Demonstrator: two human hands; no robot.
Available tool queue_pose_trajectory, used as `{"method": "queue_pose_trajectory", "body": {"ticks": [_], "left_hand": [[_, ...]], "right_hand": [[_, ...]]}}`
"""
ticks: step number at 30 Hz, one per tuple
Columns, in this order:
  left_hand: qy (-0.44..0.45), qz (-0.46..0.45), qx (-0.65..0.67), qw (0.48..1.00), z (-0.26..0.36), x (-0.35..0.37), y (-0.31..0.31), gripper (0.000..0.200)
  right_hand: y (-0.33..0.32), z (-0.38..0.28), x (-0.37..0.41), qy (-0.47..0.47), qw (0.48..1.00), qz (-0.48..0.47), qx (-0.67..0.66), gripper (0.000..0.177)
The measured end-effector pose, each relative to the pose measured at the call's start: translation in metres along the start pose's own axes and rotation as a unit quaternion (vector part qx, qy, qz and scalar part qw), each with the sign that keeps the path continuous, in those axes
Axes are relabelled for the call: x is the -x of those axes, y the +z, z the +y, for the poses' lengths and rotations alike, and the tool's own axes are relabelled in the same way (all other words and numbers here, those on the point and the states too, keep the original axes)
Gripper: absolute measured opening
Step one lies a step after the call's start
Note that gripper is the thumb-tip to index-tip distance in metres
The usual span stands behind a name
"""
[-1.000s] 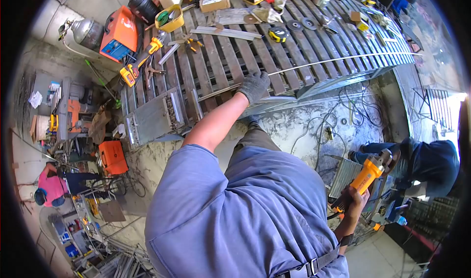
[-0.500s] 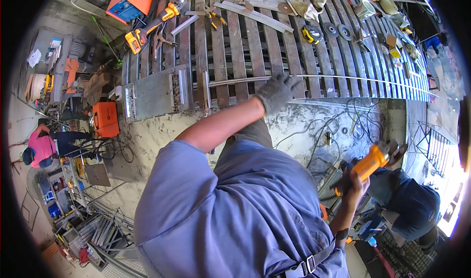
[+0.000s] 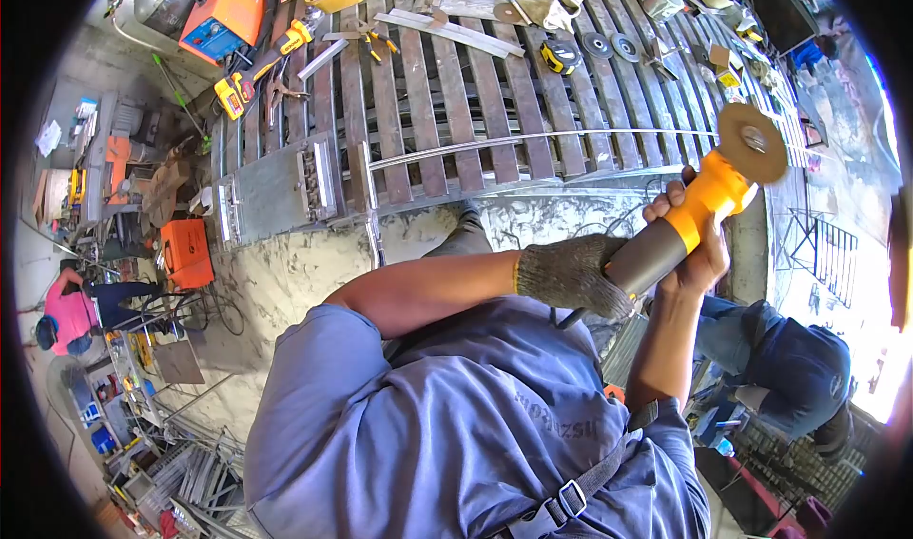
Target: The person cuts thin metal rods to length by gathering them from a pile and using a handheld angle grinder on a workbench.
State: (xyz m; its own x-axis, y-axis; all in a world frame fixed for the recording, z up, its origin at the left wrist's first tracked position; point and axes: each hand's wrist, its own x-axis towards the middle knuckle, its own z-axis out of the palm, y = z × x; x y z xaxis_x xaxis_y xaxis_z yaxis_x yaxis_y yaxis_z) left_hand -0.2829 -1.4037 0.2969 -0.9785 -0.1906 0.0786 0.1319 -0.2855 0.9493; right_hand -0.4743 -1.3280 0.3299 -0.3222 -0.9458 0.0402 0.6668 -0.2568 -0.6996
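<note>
A yellow and black angle grinder is held up in front of my chest, to the right, tilted with its head up. Its brown cutting disc faces the camera. My right hand, bare, wraps around the grinder's body near the yellow head. Around the rear end of the black handle is my left hand in a dark grey knit glove, its fingers partly hidden. Beyond the grinder, a long thin metal bar lies across the slatted bench near its front edge.
On the bench lie a second grinder, pliers, a tape measure, loose discs and flat metal strips. A co-worker in dark clothes bends at the right. Another person in pink is far left.
My left hand has left the bench and come right onto the grinder's rear handle. My right hand has raised the grinder, turning its disc toward the camera. The view has shifted slightly.
</note>
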Motion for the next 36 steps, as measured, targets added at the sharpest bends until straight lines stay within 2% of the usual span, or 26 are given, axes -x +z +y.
{"method": "queue_pose_trajectory", "body": {"ticks": [1,2,3,4,5,6,10,13,14,17,19,21,22,23,24,25,26,27,28,30,31,34,36], "left_hand": [[-0.055,-0.055,0.098,0.992,0.002,0.002,-0.001,0.037],[-0.134,-0.059,0.099,0.984,0.007,0.003,-0.002,0.042],[-0.068,0.012,-0.016,0.998,0.005,0.004,0.001,0.048],[0.001,0.084,-0.130,0.988,0.000,0.005,0.005,0.054],[0.069,0.153,-0.240,0.956,-0.005,0.007,0.006,0.061],[0.027,0.141,-0.269,0.952,-0.009,0.009,0.002,0.071],[-0.015,0.104,-0.381,0.919,-0.030,0.006,-0.004,0.086],[-0.051,0.090,-0.376,0.921,-0.035,0.002,-0.013,0.084],[-0.035,0.094,-0.377,0.921,-0.037,0.003,-0.018,0.078],[-0.071,0.103,-0.342,0.931,-0.046,0.000,-0.032,0.070],[-0.067,0.103,-0.339,0.933,-0.049,-0.002,-0.041,0.069],[-0.057,0.074,-0.361,0.928,-0.030,0.003,-0.059,0.070],[-0.085,0.064,-0.353,0.930,-0.011,0.004,-0.070,0.065],[-0.026,0.113,-0.287,0.951,-0.039,0.010,-0.087,0.058],[-0.013,0.147,-0.394,0.907,-0.059,0.011,-0.108,0.057],[-0.037,0.183,-0.543,0.819,-0.072,0.014,-0.128,0.057],[-0.045,0.226,-0.584,0.779,-0.087,0.018,-0.150,0.054],[-0.052,0.257,-0.625,0.735,-0.101,0.022,-0.170,0.052],[-0.019,0.302,-0.693,0.655,-0.123,0.025,-0.185,0.051],[-0.033,0.346,-0.686,0.640,-0.137,0.023,-0.202,0.052],[-0.039,0.367,-0.682,0.631,-0.140,0.021,-0.205,0.053],[-0.008,0.384,-0.660,0.646,-0.149,0.024,-0.207,0.036],[0.018,0.400,-0.647,0.649,-0.157,0.025,-0.215,0.030]], "right_hand": [[-0.007,0.003,-0.003,0.007,0.999,0.010,-0.053,0.058],[-0.011,0.006,-0.005,0.019,0.998,0.048,-0.033,0.054],[-0.012,0.010,-0.007,0.033,0.996,0.087,-0.014,0.049],[-0.013,0.014,-0.009,0.033,0.991,0.129,0.018,0.044],[-0.019,0.019,-0.012,0.024,0.983,0.168,0.066,0.040],[-0.028,0.023,-0.014,0.024,0.983,0.171,0.067,0.037],[-0.048,0.030,-0.022,0.066,0.975,0.203,0.062,0.028],[-0.058,0.039,-0.034,0.092,0.969,0.222,0.065,0.026],[-0.058,0.043,-0.038,0.096,0.967,0.228,0.065,0.027],[-0.066,0.058,-0.055,0.120,0.959,0.241,0.086,0.031],[-0.071,0.063,-0.062,0.119,0.964,0.217,0.095,0.029],[-0.069,0.063,-0.071,0.130,0.963,0.204,0.122,0.030],[-0.076,0.063,-0.074,0.140,0.957,0.191,0.166,0.032],[-0.080,0.064,-0.075,0.152,0.955,0.180,0.180,0.032],[-0.085,0.065,-0.075,0.165,0.952,0.168,0.193,0.033],[-0.092,0.066,-0.076,0.180,0.949,0.154,0.207,0.033],[-0.100,0.070,-0.074,0.184,0.942,0.143,0.242,0.031],[-0.095,0.071,-0.073,0.192,0.941,0.138,0.241,0.041],[-0.101,0.078,-0.068,0.200,0.941,0.131,0.240,0.048],[-0.112,0.090,-0.066,0.219,0.944,0.111,0.220,0.065],[-0.109,0.091,-0.067,0.241,0.941,0.122,0.204,0.061],[-0.117,0.099,-0.079,0.284,0.929,0.087,0.218,0.057],[-0.117,0.105,-0.089,0.277,0.918,0.065,0.277,0.058]]}}
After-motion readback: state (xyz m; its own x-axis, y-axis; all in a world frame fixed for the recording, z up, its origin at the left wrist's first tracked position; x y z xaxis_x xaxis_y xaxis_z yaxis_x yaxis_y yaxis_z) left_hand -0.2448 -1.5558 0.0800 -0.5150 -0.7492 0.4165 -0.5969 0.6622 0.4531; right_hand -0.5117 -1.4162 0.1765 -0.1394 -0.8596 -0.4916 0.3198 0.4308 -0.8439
